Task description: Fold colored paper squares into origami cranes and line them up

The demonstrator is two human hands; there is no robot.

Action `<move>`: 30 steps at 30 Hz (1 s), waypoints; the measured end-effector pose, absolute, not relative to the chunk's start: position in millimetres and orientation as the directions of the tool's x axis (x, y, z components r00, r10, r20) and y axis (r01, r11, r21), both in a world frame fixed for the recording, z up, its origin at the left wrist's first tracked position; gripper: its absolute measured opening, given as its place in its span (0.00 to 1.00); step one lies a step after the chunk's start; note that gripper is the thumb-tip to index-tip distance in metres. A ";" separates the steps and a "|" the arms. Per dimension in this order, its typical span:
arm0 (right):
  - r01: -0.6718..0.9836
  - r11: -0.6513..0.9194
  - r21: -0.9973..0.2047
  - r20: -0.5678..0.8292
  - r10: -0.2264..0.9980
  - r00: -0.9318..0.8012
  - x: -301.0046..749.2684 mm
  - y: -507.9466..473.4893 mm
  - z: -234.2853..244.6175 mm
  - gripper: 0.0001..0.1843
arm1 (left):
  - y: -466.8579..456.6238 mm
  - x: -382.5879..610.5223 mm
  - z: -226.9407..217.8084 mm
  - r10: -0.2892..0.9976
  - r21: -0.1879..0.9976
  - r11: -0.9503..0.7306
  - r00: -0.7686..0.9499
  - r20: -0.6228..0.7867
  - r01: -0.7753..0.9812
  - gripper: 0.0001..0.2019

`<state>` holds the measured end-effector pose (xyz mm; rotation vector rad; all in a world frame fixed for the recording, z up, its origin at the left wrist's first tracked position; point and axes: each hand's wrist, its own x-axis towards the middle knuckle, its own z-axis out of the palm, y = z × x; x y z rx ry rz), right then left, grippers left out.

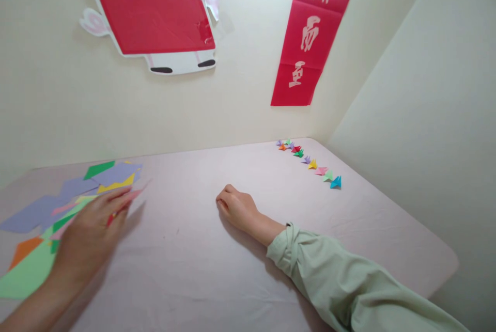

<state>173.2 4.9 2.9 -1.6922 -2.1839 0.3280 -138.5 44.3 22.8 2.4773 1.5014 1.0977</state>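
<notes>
Left hand (91, 239) over paper sheets (116, 172), fingers outstretched — right hand (237, 208) fisted on table (186, 270).

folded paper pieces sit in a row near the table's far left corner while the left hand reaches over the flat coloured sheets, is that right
Not quite. The folded paper pieces sit in a row near the table's far right corner, not the left, as the head view shows. The left hand does reach over the flat coloured sheets.

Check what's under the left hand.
The left hand lies over a spread of coloured paper sheets on the table; a pink sheet shows at its fingertips. Sheets beneath the palm are hidden.
</notes>
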 end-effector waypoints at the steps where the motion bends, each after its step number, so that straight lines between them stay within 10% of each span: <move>1: 0.881 0.259 -0.397 0.140 0.965 -0.220 173.3 5.1 2.5 0.13 | 39.6 -113.8 25.7 0.788 0.331 -0.531 0.312 0.531 0.780 0.16; 10: 0.840 0.268 -0.472 0.199 0.961 -0.195 178.4 5.9 -6.0 0.26 | 33.4 -17.8 -23.8 0.783 0.461 -0.622 0.513 0.352 0.633 0.17; 30: 0.748 0.344 -0.567 0.214 0.939 -0.269 176.2 9.1 -5.6 0.08 | 28.5 -21.5 -11.6 0.865 0.752 -0.455 0.438 0.245 0.477 0.14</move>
